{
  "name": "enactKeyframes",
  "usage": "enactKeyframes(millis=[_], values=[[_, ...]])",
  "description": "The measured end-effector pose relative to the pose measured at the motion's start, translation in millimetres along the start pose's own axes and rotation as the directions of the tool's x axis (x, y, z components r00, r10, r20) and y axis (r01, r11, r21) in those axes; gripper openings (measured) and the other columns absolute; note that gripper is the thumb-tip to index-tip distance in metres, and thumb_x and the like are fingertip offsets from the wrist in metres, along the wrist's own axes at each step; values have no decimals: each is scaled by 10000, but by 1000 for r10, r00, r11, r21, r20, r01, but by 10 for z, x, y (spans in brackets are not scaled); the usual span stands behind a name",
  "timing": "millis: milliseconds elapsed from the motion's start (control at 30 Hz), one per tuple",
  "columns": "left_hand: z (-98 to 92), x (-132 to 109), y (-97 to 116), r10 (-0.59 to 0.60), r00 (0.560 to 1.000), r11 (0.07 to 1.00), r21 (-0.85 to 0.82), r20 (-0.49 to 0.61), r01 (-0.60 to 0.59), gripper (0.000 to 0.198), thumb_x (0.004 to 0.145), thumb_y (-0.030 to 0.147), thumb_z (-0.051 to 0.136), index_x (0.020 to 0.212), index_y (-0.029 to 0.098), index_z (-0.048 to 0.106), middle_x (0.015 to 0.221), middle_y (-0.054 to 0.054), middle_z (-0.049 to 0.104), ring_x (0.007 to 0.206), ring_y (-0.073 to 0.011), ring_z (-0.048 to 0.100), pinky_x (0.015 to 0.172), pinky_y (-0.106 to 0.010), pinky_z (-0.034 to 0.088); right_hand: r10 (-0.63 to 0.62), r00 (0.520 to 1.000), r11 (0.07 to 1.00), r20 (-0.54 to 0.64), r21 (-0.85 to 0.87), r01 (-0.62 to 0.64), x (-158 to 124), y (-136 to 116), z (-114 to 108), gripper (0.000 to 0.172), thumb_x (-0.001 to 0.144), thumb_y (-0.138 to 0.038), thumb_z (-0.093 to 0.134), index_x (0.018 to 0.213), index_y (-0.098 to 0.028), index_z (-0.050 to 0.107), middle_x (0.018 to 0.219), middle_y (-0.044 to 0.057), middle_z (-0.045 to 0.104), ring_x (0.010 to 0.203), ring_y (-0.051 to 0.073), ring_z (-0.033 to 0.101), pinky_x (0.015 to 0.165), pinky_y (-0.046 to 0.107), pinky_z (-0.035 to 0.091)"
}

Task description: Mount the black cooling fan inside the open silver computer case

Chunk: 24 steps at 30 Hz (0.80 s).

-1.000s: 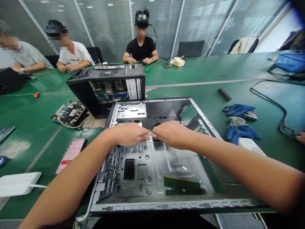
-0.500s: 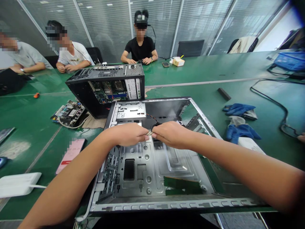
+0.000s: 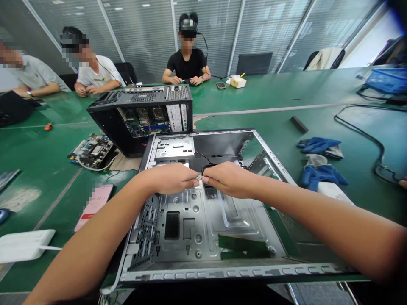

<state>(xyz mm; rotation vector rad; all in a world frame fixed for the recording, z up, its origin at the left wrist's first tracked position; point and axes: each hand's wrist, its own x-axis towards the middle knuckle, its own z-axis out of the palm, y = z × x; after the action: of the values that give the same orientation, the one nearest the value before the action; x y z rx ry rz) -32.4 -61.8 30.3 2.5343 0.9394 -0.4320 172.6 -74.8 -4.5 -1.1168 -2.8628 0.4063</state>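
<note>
Between my two hands runs a short stretch of pale, twisted cable (image 3: 199, 178). My left hand (image 3: 173, 178) is closed on it from the left, palm down. Close beside it, my right hand (image 3: 227, 178) pinches the same cable from the right. Both hands are over an open metal computer case (image 3: 187, 243) lying flat in front of me. Under and behind my right hand a black part (image 3: 210, 192), perhaps a fan, is mostly hidden. Thin dark and orange wires (image 3: 203, 156) lead up from it. Green board-like strips (image 3: 243, 243) show near the case's front edge.
A second computer tower (image 3: 140, 114) stands behind the case, beside a loose motherboard (image 3: 93, 150). To my left lie a pink-screened phone (image 3: 94, 207) and a white adapter (image 3: 27, 245). Blue gloves (image 3: 321, 176) and a black cable (image 3: 372, 135) are at right. Several people sit across the table.
</note>
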Motion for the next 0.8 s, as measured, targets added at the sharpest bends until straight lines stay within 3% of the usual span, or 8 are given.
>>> enactKeyframes(millis=[300,600,800], values=[[-1,-6,3,-13,1000,1000,8,2,13,373,967,403,315,840,180,585,726,-35,587,605,-152,474,570,-279,310,17,999,999,33,31,-18,4,-3,-11,335,1003,-348,301,756,-197,470,711,29,586,589,136,433,578,297,234],[-17,-4,23,-3,1000,1000,14,-4,3,343,963,380,335,829,180,579,707,-23,568,594,-142,458,569,-277,305,26,999,972,48,233,-36,12,35,0,351,988,-371,323,676,-212,334,585,-26,412,539,112,328,558,283,239],[-19,-1,21,-12,1000,1000,21,6,12,373,970,389,322,864,179,611,731,-35,609,593,-147,474,572,-280,314,26,997,982,68,185,-38,7,27,-10,347,997,-371,313,702,-208,394,618,-6,482,556,119,374,564,280,258]])
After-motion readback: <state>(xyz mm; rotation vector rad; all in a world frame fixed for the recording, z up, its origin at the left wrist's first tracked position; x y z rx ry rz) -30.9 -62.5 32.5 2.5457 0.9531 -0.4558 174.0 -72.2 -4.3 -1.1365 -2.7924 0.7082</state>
